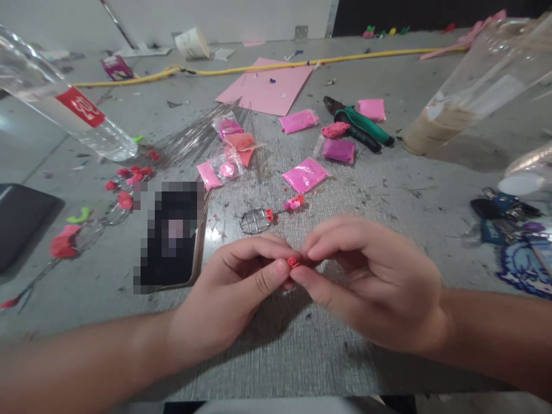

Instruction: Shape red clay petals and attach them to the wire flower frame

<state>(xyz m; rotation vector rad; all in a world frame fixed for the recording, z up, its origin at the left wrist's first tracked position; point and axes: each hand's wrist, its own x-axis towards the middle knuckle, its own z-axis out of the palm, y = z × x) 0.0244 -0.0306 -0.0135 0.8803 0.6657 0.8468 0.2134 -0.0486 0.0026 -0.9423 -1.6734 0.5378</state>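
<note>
Between my fingertips is a small red clay piece (pixel 292 262), curled like a tiny rosebud. My left hand (pixel 237 287) pinches it with thumb and forefinger. From the other side, my right hand (pixel 371 282) closes its thumb and fingertips on its edge; the exact contact is partly hidden. Just beyond the hands lies a small wire frame (pixel 254 221) with red and pink clay bits (pixel 294 202) on its stem. A pink clay packet (pixel 305 175) rests behind that.
A phone (pixel 172 236) lies left of my hands, near a clay-decorated wire piece (pixel 64 241). A water bottle (pixel 86 109) and a plastic cup (pixel 452 109) stand at either side. Farther back are pliers (pixel 362 126), thin wires (pixel 194 135), pink paper (pixel 269 89) and a yellow cable (pixel 336 59).
</note>
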